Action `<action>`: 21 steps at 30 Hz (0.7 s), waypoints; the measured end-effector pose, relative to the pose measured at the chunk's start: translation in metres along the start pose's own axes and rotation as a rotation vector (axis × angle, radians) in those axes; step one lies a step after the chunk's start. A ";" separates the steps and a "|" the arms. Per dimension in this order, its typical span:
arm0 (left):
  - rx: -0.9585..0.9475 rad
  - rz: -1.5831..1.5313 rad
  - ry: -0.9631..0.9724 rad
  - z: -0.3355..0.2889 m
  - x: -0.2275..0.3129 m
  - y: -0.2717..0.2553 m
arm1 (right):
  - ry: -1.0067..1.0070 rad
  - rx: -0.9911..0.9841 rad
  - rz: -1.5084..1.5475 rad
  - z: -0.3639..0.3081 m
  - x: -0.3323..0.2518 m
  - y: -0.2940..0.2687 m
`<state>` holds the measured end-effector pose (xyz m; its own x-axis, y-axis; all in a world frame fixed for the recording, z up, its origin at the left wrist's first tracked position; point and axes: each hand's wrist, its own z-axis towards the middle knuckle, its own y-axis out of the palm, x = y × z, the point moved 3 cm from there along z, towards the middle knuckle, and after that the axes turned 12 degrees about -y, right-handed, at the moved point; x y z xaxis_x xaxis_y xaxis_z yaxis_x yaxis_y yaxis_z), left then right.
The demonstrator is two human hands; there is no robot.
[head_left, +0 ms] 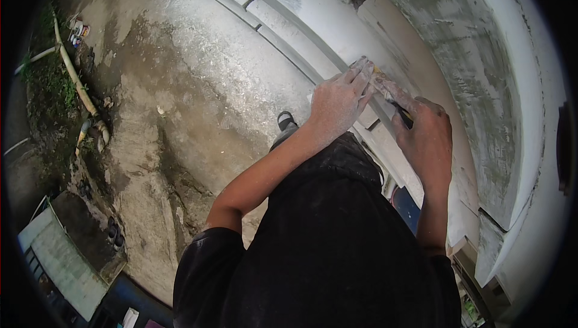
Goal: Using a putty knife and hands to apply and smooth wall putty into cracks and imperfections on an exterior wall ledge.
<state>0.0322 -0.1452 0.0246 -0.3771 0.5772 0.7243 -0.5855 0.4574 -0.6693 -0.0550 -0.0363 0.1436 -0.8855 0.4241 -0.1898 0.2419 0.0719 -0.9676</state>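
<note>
My right hand [427, 129], dusted white, is closed around a thin dark-handled tool [402, 113]; its exact kind does not show. The tool slants toward my left fingers, and its working end is hidden there. My left hand [340, 100], also coated in pale dust, reaches in with its fingers bent and pressed together. The fingertips of both hands nearly meet over the edge of a long whitish ledge [295, 45]. A small yellowish spot shows between them. Whatever my left fingers grip or press is too covered to make out.
To the right rises a grey, streaked plaster wall [463, 57]. Left of the ledge lies a wet, white-splashed concrete floor [205, 75]. Further left are a pale pipe [78, 84], plants and a light-coloured roof panel [66, 256]. A blue object [405, 207] sits beside my right forearm.
</note>
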 end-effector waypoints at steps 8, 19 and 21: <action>-0.030 0.012 0.083 -0.001 0.001 0.005 | 0.071 0.037 0.063 -0.014 -0.001 0.006; -0.014 0.040 -0.023 -0.004 -0.004 0.000 | 0.022 0.058 0.066 -0.012 0.002 0.026; -0.028 0.046 -0.006 -0.013 0.001 0.002 | 0.037 0.010 0.120 -0.018 0.002 0.017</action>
<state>0.0396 -0.1346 0.0220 -0.4078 0.5941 0.6934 -0.5467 0.4494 -0.7066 -0.0453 -0.0178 0.1294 -0.8351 0.4621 -0.2985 0.3413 0.0096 -0.9399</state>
